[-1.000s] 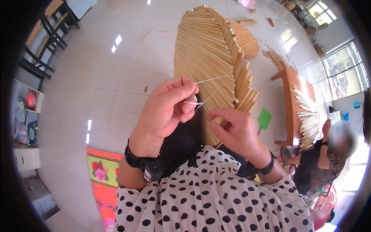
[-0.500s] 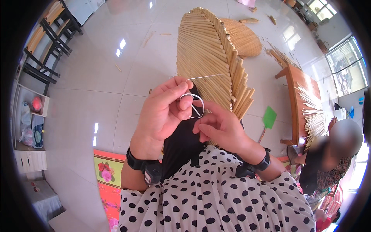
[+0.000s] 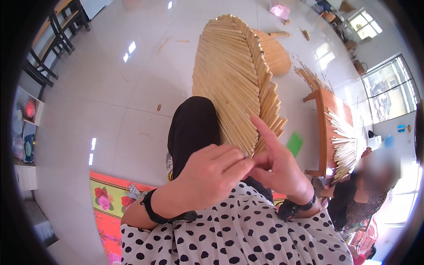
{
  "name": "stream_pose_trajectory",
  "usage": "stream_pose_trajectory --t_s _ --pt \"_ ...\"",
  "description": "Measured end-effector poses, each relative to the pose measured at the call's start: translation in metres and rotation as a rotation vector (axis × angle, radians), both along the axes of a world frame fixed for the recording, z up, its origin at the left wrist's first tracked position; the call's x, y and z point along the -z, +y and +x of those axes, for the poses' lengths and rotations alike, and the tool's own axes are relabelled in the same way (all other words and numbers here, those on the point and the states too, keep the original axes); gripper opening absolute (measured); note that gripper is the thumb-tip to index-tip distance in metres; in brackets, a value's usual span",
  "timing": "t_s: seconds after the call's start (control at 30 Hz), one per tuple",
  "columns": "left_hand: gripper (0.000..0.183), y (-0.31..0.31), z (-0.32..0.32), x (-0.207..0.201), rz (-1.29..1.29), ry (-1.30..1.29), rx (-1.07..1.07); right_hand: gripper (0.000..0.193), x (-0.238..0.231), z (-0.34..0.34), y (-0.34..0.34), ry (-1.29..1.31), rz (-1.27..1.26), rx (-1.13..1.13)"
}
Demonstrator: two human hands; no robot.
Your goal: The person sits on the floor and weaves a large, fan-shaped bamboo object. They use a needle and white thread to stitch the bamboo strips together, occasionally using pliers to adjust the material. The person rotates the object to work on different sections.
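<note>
fine fingerwork seems in hand at the near end of the mat (image 3: 223,75), beside the knee (image 3: 194,126); left hand (image 3: 216,170) meets right hand (image 3: 280,165), forefinger out; i cannot tell whether either grips anything; next likely calls for steady fingertips; stepped edge (image 3: 268,95) right, floor (image 3: 145,73) left

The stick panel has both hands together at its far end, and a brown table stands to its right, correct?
Not quite: the head view shows the left hand and right hand together at the near end of the stick panel, not the far one. The brown table does stand to its right.
</note>
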State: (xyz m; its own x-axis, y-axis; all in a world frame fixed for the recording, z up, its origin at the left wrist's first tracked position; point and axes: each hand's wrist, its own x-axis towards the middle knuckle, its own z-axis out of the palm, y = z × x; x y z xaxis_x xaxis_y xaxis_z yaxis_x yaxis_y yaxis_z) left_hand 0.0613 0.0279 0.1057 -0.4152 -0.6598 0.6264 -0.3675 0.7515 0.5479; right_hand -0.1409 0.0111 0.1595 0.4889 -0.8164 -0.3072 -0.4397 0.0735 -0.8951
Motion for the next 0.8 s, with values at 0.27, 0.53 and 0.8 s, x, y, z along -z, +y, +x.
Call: stream_pose_trajectory --t_s 0.27,0.53,0.8 --pt "0.021 -0.001 0.003 0.002 -0.003 -0.159 0.109 0.067 -0.010 -0.003 0.001 0.248 -0.340 -0.208" --pt "0.018 -0.018 0.045 0.017 0.071 -0.110 -0.027 0.033 -0.003 -0.003 -0.008 0.215 -1.115 0.075" --pt "0.011 -0.027 0.111 0.020 0.151 1.028 -0.601 0.048 0.026 -0.017 -0.017 -0.186 -0.757 0.713"
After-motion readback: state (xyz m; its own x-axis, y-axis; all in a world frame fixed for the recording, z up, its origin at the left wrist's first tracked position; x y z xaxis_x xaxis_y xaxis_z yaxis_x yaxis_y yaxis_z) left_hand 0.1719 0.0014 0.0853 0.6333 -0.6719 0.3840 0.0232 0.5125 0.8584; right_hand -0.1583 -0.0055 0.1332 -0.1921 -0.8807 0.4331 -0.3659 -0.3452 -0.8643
